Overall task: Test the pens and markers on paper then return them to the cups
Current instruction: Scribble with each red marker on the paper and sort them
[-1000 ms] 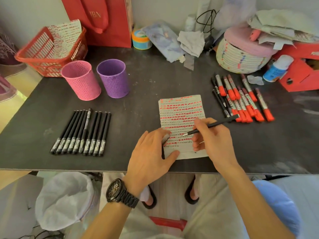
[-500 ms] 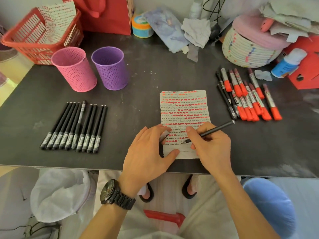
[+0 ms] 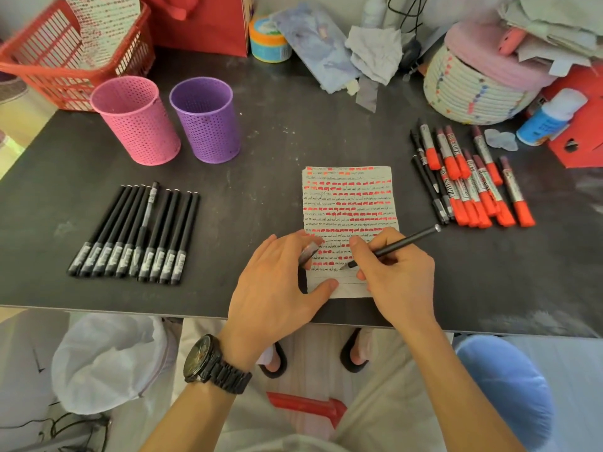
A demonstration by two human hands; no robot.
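Right hand pinches a pen on the paper; left hand pins it, fingers curled over a half-hidden cap. Black pens left, markers right.

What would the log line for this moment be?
step: pen test | right hand: black pen, tip on paper | left hand: presses paper, holds cap

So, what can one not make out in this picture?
Head view only.
Grey object under the left hand: mostly covered by fingers, cannot be identified.
Black scribbles on the paper: too small to read.
Red basket: cut off at the frame's top-left corner.
Purple cup bottom: hidden by its own wall.
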